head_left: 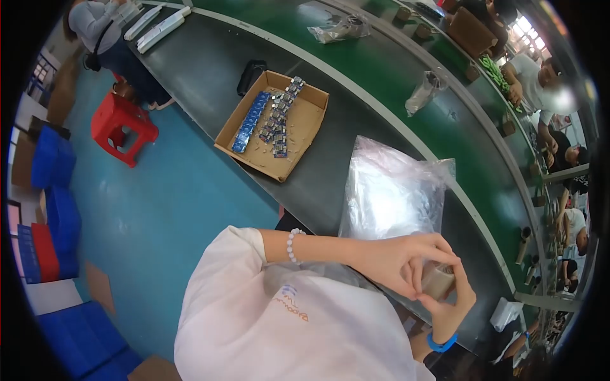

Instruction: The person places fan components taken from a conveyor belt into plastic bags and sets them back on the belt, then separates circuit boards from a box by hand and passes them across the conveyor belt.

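Between my two hands is a small brownish, rounded object in clear plastic (pixel 438 280); its exact kind is hard to make out. My left hand (pixel 397 263), below a beaded bracelet, closes on its near left side with fingers bent over the top. Around its right side curls my right hand (pixel 456 297), thumb and fingers pressed against it, with a blue band on the wrist. Just beyond my hands, a stack of clear plastic bags (pixel 391 197) lies on the dark bench (pixel 330 152).
A cardboard tray (pixel 309 136) holding several small circuit boards (pixel 253 120) stands left on the bench. A green conveyor (pixel 413 70) runs behind it, carrying bagged items (pixel 424 92). A red stool (pixel 124 127) stands on the floor. Other people sit across the conveyor.
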`<state>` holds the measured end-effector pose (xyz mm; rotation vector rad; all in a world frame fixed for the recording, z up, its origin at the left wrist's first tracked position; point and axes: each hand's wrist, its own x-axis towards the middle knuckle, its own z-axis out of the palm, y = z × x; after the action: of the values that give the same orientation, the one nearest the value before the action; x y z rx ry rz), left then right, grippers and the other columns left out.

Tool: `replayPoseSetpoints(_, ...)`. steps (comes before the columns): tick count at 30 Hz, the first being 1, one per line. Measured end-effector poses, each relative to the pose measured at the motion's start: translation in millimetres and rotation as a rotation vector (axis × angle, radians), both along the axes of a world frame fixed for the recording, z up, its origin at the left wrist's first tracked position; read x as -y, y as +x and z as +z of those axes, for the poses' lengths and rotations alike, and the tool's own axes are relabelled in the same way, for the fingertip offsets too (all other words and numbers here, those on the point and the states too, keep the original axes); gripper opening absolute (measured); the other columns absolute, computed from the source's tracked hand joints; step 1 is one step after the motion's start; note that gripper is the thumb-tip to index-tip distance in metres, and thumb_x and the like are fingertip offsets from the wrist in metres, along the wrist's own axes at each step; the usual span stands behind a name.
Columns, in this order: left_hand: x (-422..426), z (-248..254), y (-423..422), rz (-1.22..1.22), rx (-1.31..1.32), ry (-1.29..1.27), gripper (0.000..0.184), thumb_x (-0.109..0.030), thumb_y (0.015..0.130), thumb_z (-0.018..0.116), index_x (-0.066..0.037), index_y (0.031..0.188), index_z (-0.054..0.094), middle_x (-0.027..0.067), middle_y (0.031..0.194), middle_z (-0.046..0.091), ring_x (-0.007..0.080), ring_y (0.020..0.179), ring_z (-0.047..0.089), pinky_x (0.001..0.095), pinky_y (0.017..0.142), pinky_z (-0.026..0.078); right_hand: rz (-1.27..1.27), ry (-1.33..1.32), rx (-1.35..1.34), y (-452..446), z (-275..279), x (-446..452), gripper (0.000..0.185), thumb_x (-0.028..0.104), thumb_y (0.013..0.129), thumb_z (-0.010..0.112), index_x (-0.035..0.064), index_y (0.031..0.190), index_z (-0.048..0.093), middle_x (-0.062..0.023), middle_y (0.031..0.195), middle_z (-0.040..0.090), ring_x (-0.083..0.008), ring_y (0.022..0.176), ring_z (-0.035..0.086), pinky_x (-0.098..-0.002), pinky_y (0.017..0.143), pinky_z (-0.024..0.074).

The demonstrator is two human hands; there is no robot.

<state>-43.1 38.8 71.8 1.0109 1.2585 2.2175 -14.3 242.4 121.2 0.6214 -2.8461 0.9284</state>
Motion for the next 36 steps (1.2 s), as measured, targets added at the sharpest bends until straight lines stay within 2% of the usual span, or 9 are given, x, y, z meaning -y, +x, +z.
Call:
replayPoseSetpoints(4, 3.6, 8.3, -5.8, -0.009, -0.015, -0.022, 0.071, 0.009, 0.069, 0.065, -0.005, 0.135, 0.040, 0.0136, 0.126, 0.033, 0.0186, 0.081, 0.067, 0.0253, 0.076, 0.055, -0.092, -0.123, -0.121, -2.0, -11.6, 24.5, 0.081, 0.054, 0.062, 0.073, -0.0029, 0.118, 0.056, -0.0181, 0.114, 0.061, -0.0228, 0.076, 0.063, -0.0287, 0.062, 0.0472)
replayPoseSetpoints(7, 10.9, 16.4, -11.0, 0.009, 0.020, 0.004, 0.071, 0.009, 0.069, 0.066, -0.004, 0.134, 0.041, 0.0133, 0.125, 0.036, 0.0168, 0.077, 0.067, 0.0243, 0.075, 0.055, -0.168, -0.306, -0.051, -6.5, -17.3, 39.1, 0.095, 0.075, 0.083, 0.020, -0.0029, 0.132, 0.039, -0.0168, 0.135, 0.043, -0.0286, 0.121, 0.045, -0.0364, 0.100, 0.0345)
replayPoseSetpoints(11, 25.6, 16.6, -19.2, 0.081, -0.009, -0.034, 0.064, 0.005, 0.069, 0.067, -0.003, 0.129, 0.047, 0.0117, 0.122, 0.042, 0.0129, 0.076, 0.064, 0.0225, 0.072, 0.052, 0.019, -0.477, 0.187, -28.0, -28.4, 41.8, 0.086, 0.064, 0.088, 0.034, -0.0045, 0.139, 0.024, -0.0195, 0.136, 0.034, -0.0276, 0.120, 0.041, -0.0393, 0.100, 0.0304)
replayPoseSetpoints(16, 23.2, -4.0, -21.3, 0.322, -0.281, -0.068, 0.060, 0.001, 0.074, 0.065, -0.006, 0.131, 0.047, 0.0108, 0.123, 0.042, 0.0155, 0.084, 0.063, 0.0250, 0.073, 0.051, -0.050, -0.707, 0.508, -21.8, -101.0, 38.2, 0.029, 0.020, 0.097, 0.040, 0.0012, 0.119, 0.043, -0.0099, 0.112, 0.046, -0.0164, 0.105, 0.047, -0.0295, 0.090, 0.0372)
replayPoseSetpoints(20, 33.6, 20.5, -6.5, 0.136, 0.104, -0.076, 0.058, 0.007, 0.070, 0.063, -0.001, 0.125, 0.049, 0.0088, 0.122, 0.042, 0.0146, 0.083, 0.063, 0.0227, 0.074, 0.049, -0.199, -0.757, 0.285, -46.9, -56.5, 79.0, 0.030, 0.026, 0.098, 0.035, 0.0018, 0.111, 0.046, -0.0058, 0.097, 0.046, -0.0123, 0.091, 0.047, -0.0252, 0.081, 0.0377)
replayPoseSetpoints(24, 46.5, 11.6, -16.2, 0.347, 0.101, 0.055, 0.060, 0.009, 0.074, 0.062, -0.003, 0.130, 0.046, 0.0112, 0.127, 0.039, 0.0107, 0.086, 0.061, 0.0227, 0.076, 0.051, -0.055, -1.076, 0.780, -44.4, -69.8, 65.5, 0.063, 0.052, 0.094, 0.025, 0.0004, 0.127, 0.041, -0.0100, 0.121, 0.048, -0.0201, 0.111, 0.048, -0.0314, 0.094, 0.0380)
replayPoseSetpoints(31, 69.6, 25.1, -11.8, 0.404, 0.245, 0.040, 0.060, 0.009, 0.073, 0.065, -0.003, 0.130, 0.047, 0.0112, 0.130, 0.035, 0.0130, 0.089, 0.061, 0.0230, 0.076, 0.053, 0.198, -1.057, 0.758, -42.2, -101.6, 69.8, 0.095, 0.073, 0.077, 0.043, 0.0067, 0.142, 0.023, -0.0120, 0.138, 0.036, -0.0256, 0.126, 0.038, -0.0403, 0.103, 0.0314)
replayPoseSetpoints(34, 77.4, 30.4, -1.5, 0.542, 0.207, -0.126, 0.059, 0.009, 0.072, 0.067, -0.005, 0.127, 0.050, 0.0114, 0.127, 0.037, 0.0163, 0.090, 0.062, 0.0209, 0.068, 0.055, 0.050, -0.966, 0.395, -58.7, -65.5, 95.5, 0.084, 0.046, 0.066, 0.075, 0.0033, 0.128, 0.036, -0.0087, 0.120, 0.043, -0.0198, 0.111, 0.046, -0.0321, 0.094, 0.0385)
replayPoseSetpoints(36, 76.7, 31.2, 1.1, 0.570, 0.232, -0.105, 0.059, 0.009, 0.072, 0.067, -0.005, 0.126, 0.050, 0.0112, 0.127, 0.038, 0.0166, 0.091, 0.061, 0.0207, 0.067, 0.055, 0.011, -0.816, 0.143, -66.0, -56.6, 101.4, 0.076, 0.016, 0.058, 0.072, 0.0036, 0.124, 0.038, -0.0091, 0.118, 0.043, -0.0207, 0.110, 0.045, -0.0332, 0.094, 0.0378)
